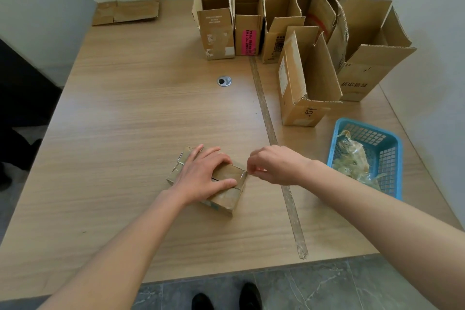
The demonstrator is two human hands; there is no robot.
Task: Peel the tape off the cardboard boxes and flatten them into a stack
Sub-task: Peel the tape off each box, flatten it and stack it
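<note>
— The small taped box (208,178) lies on the table (130,113) right in front of us, and our right hand (275,165) has its fingertips (251,167) bunched in a pinch at the box's right end, at the upper corner. We think they have a tape edge between them, though the tape is clear and the view there is too soft to be sure.

— And our left hand (203,178)?

— Laid flat on top of the box, fingers spread and fairly straight, thumb along the near edge, pressing it down. It holds nothing.

— Which way does the box run?

— Its long axis goes roughly left to right, tilted a little toward us at the right end. So the tape lies leftward from the pinching fingers, running under our left palm. We judge the pull has to go along that axis, and the left hand will be in the strip's way.

— Where does the peeled tape go?

— The blue basket (385,148) with crumpled tape sits just right of our right wrist. Farther out, the open boxes (309,78) stand at the back right, and the flattened cardboard (125,11) lies at the far left corner.
</note>
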